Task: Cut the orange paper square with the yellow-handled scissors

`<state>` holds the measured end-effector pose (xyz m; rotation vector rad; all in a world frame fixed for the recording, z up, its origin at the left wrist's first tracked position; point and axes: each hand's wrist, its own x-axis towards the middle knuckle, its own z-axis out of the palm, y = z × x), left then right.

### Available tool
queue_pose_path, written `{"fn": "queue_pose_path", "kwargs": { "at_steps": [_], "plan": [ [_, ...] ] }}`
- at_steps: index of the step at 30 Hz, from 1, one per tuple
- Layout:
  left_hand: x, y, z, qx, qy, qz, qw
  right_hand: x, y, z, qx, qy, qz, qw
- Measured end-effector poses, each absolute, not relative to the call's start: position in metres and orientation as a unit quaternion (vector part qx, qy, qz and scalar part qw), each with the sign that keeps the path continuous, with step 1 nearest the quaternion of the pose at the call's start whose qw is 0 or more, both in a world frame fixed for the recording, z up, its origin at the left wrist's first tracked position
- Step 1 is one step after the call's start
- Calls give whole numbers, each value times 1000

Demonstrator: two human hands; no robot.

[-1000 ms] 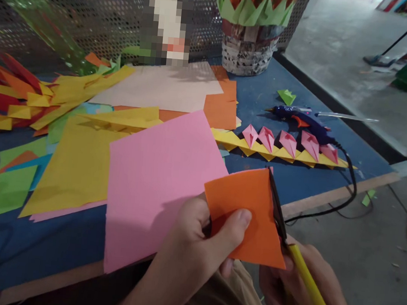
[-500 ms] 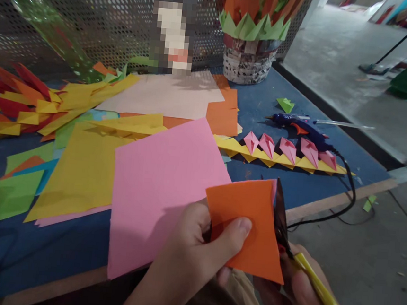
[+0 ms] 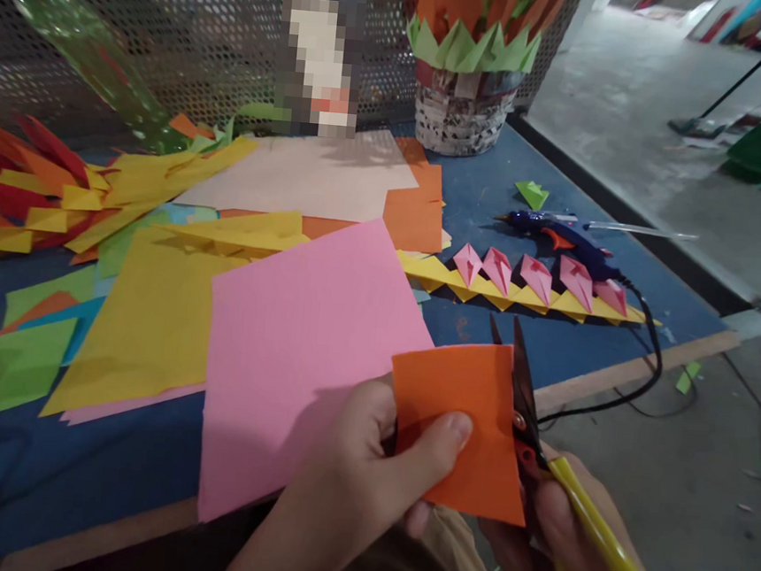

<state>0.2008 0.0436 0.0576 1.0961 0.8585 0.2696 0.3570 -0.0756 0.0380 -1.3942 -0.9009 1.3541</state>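
An orange paper square (image 3: 451,389) is pinched in my left hand (image 3: 365,462), thumb flat on its face. My right hand (image 3: 573,516) grips scissors (image 3: 605,536) with yellow handles and dark blades, held along the paper's right edge. The blade tips stand apart above the square's top right corner. Behind my left hand, a large pink sheet (image 3: 295,349) overhangs the front edge of the blue table (image 3: 118,458). Beyond the scissors lies a folded yellow paper strip (image 3: 519,293) with several pink folded points (image 3: 535,280) along it.
A blue glue gun (image 3: 558,234) with a black cord lies at the right. Yellow sheets (image 3: 151,319), green paper (image 3: 13,369) and folded red and yellow strips (image 3: 44,176) spread leftward. At the back stand a paper-trimmed basket (image 3: 462,115) and a green plastic bottle (image 3: 94,56) before a perforated panel.
The scissor blades, closed along the orange square's right edge before, have parted. The pink sliver beside that edge no longer shows. My left hand keeps its grip.
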Motion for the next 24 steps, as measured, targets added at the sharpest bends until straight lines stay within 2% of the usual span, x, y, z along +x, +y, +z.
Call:
{"fn": "queue_pose_path", "kwargs": {
  "at_steps": [7,19,24],
  "plan": [
    [202,45,60,500,393,118,763,361,-82,42,-579,-295,596,473],
    [202,44,58,495,382,128,770,359,-88,38,-614,-289,571,462],
    [203,41,68,483,409,148,760,358,-85,44,-553,-297,623,467]
  ]
}}
